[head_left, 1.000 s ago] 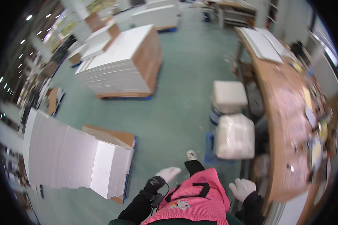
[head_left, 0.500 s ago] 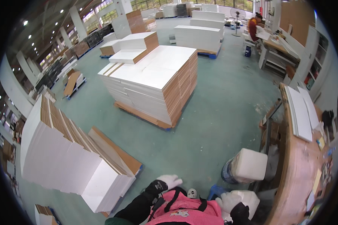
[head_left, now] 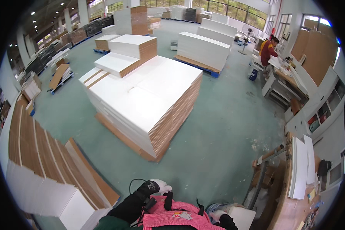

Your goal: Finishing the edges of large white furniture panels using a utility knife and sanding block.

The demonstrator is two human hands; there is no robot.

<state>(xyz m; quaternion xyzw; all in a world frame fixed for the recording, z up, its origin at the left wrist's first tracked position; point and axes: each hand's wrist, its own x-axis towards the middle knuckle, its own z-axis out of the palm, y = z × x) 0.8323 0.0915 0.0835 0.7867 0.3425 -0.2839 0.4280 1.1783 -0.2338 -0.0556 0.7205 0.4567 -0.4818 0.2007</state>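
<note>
Nearest, at the bottom centre of the frame, a white-gloved left hand (head_left: 161,186) is beside the black strap (head_left: 168,201) of a pink apron (head_left: 161,219), fingers loosely bent; whether it grips anything is unclear. The right hand (head_left: 217,215), partly hidden at the lower edge, is next to a white blocky container (head_left: 242,217); its grip cannot be told. Lower right stands a brown workbench (head_left: 285,207); lower left, a row of boards (head_left: 46,161). Mid-frame rises a large white-topped stack (head_left: 142,92). Upper right, a person (head_left: 267,53) in red and yellow leans over a desk.

2 glvd. hnds (head_left: 161,186), 1 apron (head_left: 180,221), 1 fan (head_left: 249,32).
</note>
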